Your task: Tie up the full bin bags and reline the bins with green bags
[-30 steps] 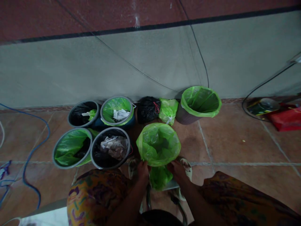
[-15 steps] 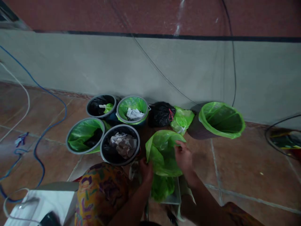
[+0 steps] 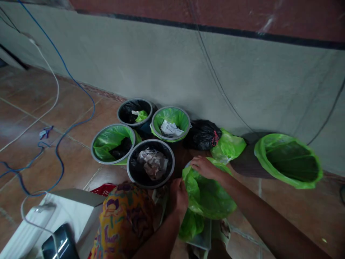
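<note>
A green plastic bag [image 3: 214,201] is spread open in front of me between my knees. My left hand [image 3: 180,196] is closed on its left edge, fingertips partly hidden. My right hand [image 3: 205,167] reaches across to the bag's far edge, fingers bent over it and gripping the plastic. A loose green part of the bag [image 3: 192,226] hangs down on the near side, over a grey tray-like thing [image 3: 203,237]. Just left of my hands stands a bin [image 3: 130,180] lined in black, with crumpled paper [image 3: 155,163] inside.
Three more lined bins, a green-lined one [image 3: 93,153], a black-lined one [image 3: 122,118] and one with white paper [image 3: 170,128], stand left. A tied black bag [image 3: 202,135], a green bag [image 3: 229,145] and a large bin [image 3: 318,172] line the wall. A blue cable [image 3: 58,154] crosses the floor.
The view has turned left, so things sit farther right. My right hand has moved from the bag's right side to its far edge, nearer my left hand.
</note>
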Available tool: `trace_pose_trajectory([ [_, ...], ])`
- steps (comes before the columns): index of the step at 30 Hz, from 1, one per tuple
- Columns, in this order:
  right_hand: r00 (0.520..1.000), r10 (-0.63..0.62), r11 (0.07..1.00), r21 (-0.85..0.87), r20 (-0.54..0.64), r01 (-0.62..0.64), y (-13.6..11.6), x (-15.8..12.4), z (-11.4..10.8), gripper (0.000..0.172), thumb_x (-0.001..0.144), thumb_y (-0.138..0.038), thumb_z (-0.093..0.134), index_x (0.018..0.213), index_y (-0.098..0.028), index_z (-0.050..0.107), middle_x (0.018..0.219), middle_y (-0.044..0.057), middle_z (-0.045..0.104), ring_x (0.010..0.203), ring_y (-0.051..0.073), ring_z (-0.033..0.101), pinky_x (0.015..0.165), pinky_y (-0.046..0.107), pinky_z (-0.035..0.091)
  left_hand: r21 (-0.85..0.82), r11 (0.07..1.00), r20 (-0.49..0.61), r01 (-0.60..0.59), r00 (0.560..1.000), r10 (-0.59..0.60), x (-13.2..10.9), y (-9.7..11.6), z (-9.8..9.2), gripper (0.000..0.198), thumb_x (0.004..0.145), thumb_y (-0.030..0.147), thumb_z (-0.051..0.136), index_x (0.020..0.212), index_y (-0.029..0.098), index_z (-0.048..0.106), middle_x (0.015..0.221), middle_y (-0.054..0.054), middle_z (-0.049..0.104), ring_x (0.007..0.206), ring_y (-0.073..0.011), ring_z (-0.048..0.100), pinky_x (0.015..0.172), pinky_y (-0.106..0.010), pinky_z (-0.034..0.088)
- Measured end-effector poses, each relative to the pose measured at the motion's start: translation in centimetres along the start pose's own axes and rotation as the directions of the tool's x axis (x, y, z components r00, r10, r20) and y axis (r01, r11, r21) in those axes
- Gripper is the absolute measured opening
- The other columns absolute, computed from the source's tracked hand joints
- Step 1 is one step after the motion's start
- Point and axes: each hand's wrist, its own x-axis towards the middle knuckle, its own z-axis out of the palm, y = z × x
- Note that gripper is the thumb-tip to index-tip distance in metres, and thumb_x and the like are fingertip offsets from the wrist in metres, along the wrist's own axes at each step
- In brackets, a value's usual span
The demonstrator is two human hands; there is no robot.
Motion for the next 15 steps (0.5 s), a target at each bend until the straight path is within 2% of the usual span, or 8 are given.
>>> trace_pose_trajectory([
  [2,0.995,0.092,0.991,0.104,-0.026,-0.089,0.7,-0.4,-0.4,0.022,0.090,-0.021,0.055,0.081,-0.020,0.075,0.075,0.003,0.069,0.075,0.017,0.059,0.078,0.027,0.041,-0.018,0.998,0.102,0.068,0.993,-0.066,0.2,0.5,0.2,0.025,0.093,0.023,0.046,0.081,0.018,0.067,0.074,-0.005,0.067,0.073,-0.0182,0.060,0.076,-0.029,0.047],
  [4,0.984,0.176,0.977,0.121,-0.014,-0.173,1.2,-0.3,-0.8,0.019,0.088,-0.022,0.058,0.080,-0.020,0.074,0.073,0.002,0.070,0.071,0.017,0.060,0.074,0.026,0.040,0.007,0.993,0.147,0.119,0.982,-0.118,0.4,0.9,0.3,0.027,0.094,0.025,0.046,0.075,0.019,0.064,0.065,-0.002,0.061,0.063,-0.0153,0.054,0.066,-0.026,0.042],
  [7,0.983,0.177,0.983,-0.049,0.042,-0.175,1.6,0.9,-0.8,0.021,0.091,-0.028,0.057,0.087,-0.019,0.075,0.083,0.006,0.073,0.083,0.020,0.064,0.077,0.028,0.041,0.082,0.992,0.060,0.098,0.993,-0.103,0.8,0.9,0.0,0.029,0.096,0.027,0.043,0.075,0.019,0.061,0.069,-0.002,0.062,0.066,-0.0153,0.054,0.068,-0.026,0.040],
  [10,0.987,0.158,0.976,-0.151,-0.006,-0.157,1.7,2.5,-0.1,0.024,0.093,-0.033,0.057,0.090,-0.019,0.076,0.091,0.008,0.073,0.092,0.022,0.064,0.083,0.030,0.041,0.075,0.991,-0.037,0.110,0.993,-0.108,1.0,-0.1,-0.2,0.031,0.097,0.028,0.041,0.077,0.019,0.062,0.075,-0.004,0.065,0.072,-0.0167,0.057,0.071,-0.027,0.040],
  [13,0.982,0.183,0.974,-0.128,-0.042,-0.187,2.0,3.5,0.7,0.021,0.092,-0.032,0.060,0.090,-0.019,0.076,0.093,0.008,0.072,0.093,0.021,0.064,0.086,0.030,0.041,-0.040,0.975,-0.070,0.220,0.972,-0.222,1.0,-1.9,0.2,0.031,0.094,0.027,0.043,0.073,0.019,0.063,0.076,-0.005,0.067,0.072,-0.0171,0.059,0.070,-0.028,0.042],
  [15,0.977,0.214,0.973,-0.078,-0.026,-0.215,2.4,4.0,1.1,0.018,0.090,-0.028,0.062,0.089,-0.020,0.077,0.093,0.007,0.073,0.092,0.019,0.065,0.085,0.028,0.042,-0.170,0.938,-0.042,0.302,0.949,-0.313,1.1,-3.0,0.7,0.030,0.092,0.027,0.046,0.069,0.018,0.064,0.073,-0.005,0.067,0.069,-0.0169,0.060,0.068,-0.028,0.043],
])
